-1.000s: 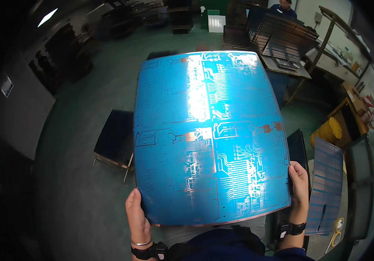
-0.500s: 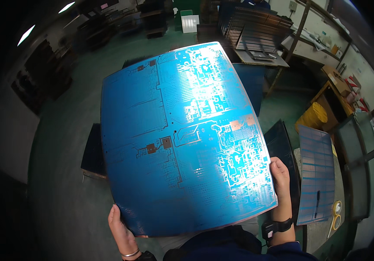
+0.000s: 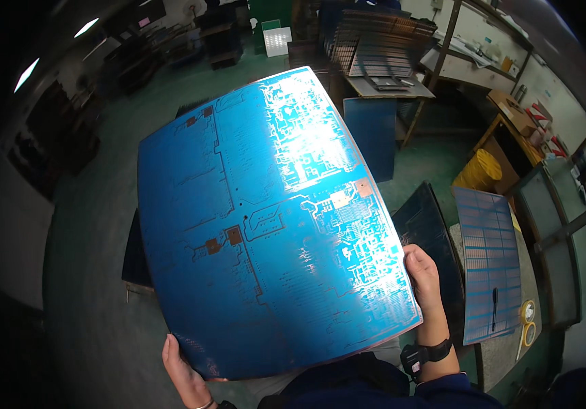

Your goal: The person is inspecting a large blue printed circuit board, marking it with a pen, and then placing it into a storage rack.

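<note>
A large blue circuit board panel [image 3: 191, 293] with copper-coloured traces and edges is held up in front of me, tilted. Bright light glares off its right side. My left hand [image 3: 185, 373] grips the panel's near left corner, with the fingertips at its edge and the rest of the fingers partly behind it. On the right edge, close to the near right corner, my right hand [image 3: 424, 276] is closed on it, its fingers mostly hidden underneath. A black band with a small device [image 3: 426, 358] sits on my right wrist.
To the right, another blue panel [image 3: 489, 262] lies on a grey table [image 3: 507, 354] beside yellow tape rolls [image 3: 528, 324]. Dark panels [image 3: 433, 232] lean next to it. A yellow bin [image 3: 478, 170] stands farther back. Stacked racked panels [image 3: 375, 41] rest on a far table [image 3: 392, 88].
The panel and both my hands have shifted left in view, and the panel has turned slightly. The glare has moved over its surface. Both hands keep their grip.
</note>
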`<state>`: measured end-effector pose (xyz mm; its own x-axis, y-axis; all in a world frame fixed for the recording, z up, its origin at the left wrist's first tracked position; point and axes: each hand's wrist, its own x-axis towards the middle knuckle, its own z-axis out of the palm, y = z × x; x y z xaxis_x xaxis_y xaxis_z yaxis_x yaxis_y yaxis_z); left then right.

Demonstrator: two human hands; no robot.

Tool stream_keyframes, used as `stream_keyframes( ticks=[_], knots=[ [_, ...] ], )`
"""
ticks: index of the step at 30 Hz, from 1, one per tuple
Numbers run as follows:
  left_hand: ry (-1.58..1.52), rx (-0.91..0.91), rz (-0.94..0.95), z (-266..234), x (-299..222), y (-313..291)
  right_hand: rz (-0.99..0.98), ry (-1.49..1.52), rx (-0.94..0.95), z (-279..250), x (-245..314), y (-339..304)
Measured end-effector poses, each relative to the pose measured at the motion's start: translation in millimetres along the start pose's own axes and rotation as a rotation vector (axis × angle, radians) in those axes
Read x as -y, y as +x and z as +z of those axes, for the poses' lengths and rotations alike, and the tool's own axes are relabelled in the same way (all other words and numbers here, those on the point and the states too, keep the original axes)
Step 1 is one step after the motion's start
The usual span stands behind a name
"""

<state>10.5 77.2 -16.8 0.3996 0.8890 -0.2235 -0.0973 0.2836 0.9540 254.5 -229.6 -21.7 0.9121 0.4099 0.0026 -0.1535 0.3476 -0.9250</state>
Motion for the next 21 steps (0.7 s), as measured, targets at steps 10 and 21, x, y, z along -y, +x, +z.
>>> stream_keyframes(
  ticks=[10, 21],
  knots=[
    [0.014, -0.051, 0.053, -9.8, 2.3, 2.7, -0.007, -0.044, 0.067, 0.6, -1.7, -2.3],
    [0.021, -0.084, 0.149, -11.3, 1.4, -5.6, 0.161, -0.18, 0.22, -8.0, -6.0, -7.7]
  ],
)
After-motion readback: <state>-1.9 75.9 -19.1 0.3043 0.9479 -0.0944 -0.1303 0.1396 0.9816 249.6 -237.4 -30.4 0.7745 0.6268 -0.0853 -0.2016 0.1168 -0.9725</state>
